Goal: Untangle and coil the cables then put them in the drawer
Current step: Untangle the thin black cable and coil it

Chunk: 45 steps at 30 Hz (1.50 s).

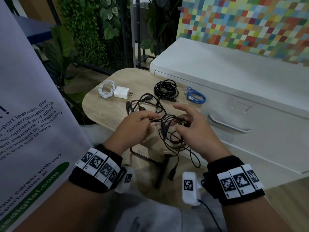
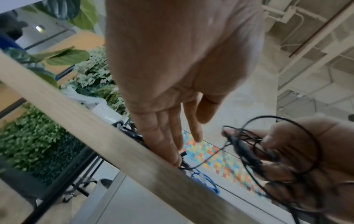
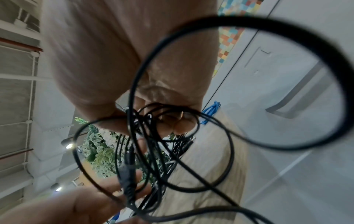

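A tangle of thin black cable (image 1: 167, 129) hangs over the front edge of the small wooden table (image 1: 103, 111). My right hand (image 1: 182, 121) grips the bunch (image 2: 245, 148), thumb pressed on the strands and loops (image 3: 134, 151) dangling below, index finger stretched out. My left hand (image 1: 150, 119) is just left of it, fingers (image 2: 172, 151) nearly straight, their tips on one strand at the table edge. Part of the tangle, with plugs (image 1: 143, 101), lies on the table. The white cabinet's drawer (image 1: 230, 126) at right stands shut.
At the back of the table lie a coiled black cable (image 1: 165, 89), a coiled blue cable (image 1: 195, 96), and a white cable (image 1: 105, 89) beside a white charger (image 1: 121, 92). A printed banner (image 1: 25, 114) stands close on the left, with plants behind.
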### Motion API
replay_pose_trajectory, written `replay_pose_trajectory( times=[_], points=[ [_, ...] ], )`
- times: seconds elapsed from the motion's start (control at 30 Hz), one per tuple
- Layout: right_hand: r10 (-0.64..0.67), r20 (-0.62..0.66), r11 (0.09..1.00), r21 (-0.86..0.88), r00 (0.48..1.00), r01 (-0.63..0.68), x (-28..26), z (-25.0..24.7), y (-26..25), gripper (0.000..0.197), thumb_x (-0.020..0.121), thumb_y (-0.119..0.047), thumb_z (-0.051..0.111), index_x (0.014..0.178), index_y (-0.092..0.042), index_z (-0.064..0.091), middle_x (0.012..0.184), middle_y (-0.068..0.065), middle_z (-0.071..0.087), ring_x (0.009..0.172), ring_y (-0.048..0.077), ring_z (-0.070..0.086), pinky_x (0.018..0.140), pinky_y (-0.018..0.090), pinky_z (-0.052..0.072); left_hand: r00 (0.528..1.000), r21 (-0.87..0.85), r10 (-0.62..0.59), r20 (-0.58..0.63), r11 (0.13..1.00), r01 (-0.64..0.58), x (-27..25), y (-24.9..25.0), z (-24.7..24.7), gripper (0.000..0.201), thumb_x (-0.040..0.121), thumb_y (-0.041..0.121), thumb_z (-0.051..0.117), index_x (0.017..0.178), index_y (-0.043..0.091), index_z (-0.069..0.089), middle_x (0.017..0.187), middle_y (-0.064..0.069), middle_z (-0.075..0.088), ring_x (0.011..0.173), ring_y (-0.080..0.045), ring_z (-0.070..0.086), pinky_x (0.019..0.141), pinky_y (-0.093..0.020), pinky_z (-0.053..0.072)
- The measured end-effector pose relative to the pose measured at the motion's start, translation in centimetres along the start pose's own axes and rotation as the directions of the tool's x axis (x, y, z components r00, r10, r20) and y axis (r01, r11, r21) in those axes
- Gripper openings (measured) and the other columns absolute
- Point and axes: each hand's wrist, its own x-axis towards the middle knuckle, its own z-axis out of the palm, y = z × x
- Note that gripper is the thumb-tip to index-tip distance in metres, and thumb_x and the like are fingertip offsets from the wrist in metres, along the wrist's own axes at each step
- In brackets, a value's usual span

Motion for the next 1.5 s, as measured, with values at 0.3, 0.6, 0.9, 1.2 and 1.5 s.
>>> replay_pose_trajectory(
  times=[0.3,0.6,0.9,1.2,1.5],
  points=[
    [-0.032,-0.317,0.999,0.011,0.948,0.038,0.7,-2.8,0.4,0.034,0.083,-0.002,0.066,0.099,-0.029,0.079,0.089,-0.005,0.074,0.079,0.006,0.066,0.071,0.021,0.049,0.999,0.426,-0.025,0.021,0.905,0.014,1.9,0.6,-0.7,0.035,0.094,0.030,0.061,0.128,0.039,0.070,0.118,0.011,0.068,0.085,-0.007,0.067,0.078,-0.028,0.055],
    [-0.064,-0.432,0.974,0.171,0.899,0.151,-0.1,-3.1,-0.9,0.028,0.087,0.003,0.059,0.086,-0.016,0.080,0.073,-0.002,0.070,0.060,0.000,0.054,0.055,0.012,0.041,0.990,0.615,0.126,-0.063,0.786,-0.061,2.4,-0.5,-0.1,0.034,0.090,0.037,0.074,0.123,0.040,0.072,0.112,0.007,0.059,0.101,-0.015,0.063,0.090,-0.032,0.053],
    [-0.144,-0.543,0.896,0.284,0.827,0.342,0.3,-3.3,-2.5,0.026,0.093,0.008,0.054,0.091,-0.010,0.073,0.083,0.006,0.073,0.071,0.010,0.064,0.067,0.022,0.050,0.953,0.647,0.225,-0.203,0.761,-0.042,3.4,0.2,0.1,0.014,0.092,0.036,0.071,0.105,0.041,0.075,0.106,0.010,0.060,0.093,-0.015,0.059,0.077,-0.032,0.047],
    [0.106,-0.654,0.838,0.464,0.749,0.287,1.1,-4.8,-0.5,0.029,0.094,0.007,0.046,0.090,-0.012,0.067,0.085,0.012,0.065,0.077,0.020,0.070,0.071,0.036,0.059,0.938,0.486,0.218,-0.270,0.872,-0.063,3.3,0.9,-2.2,0.013,0.092,0.030,0.075,0.103,0.035,0.069,0.077,0.009,0.060,0.073,-0.004,0.058,0.064,-0.026,0.047],
    [-0.066,-0.454,0.790,0.520,0.888,0.324,0.8,-3.6,-3.8,0.028,0.098,0.011,0.044,0.091,-0.008,0.063,0.078,0.007,0.063,0.068,0.021,0.067,0.066,0.039,0.062,0.966,0.472,0.258,0.021,0.849,-0.237,1.5,1.6,0.9,0.047,0.084,0.033,0.083,0.127,0.040,0.065,0.117,0.016,0.059,0.087,0.002,0.059,0.081,-0.026,0.053]
  ],
)
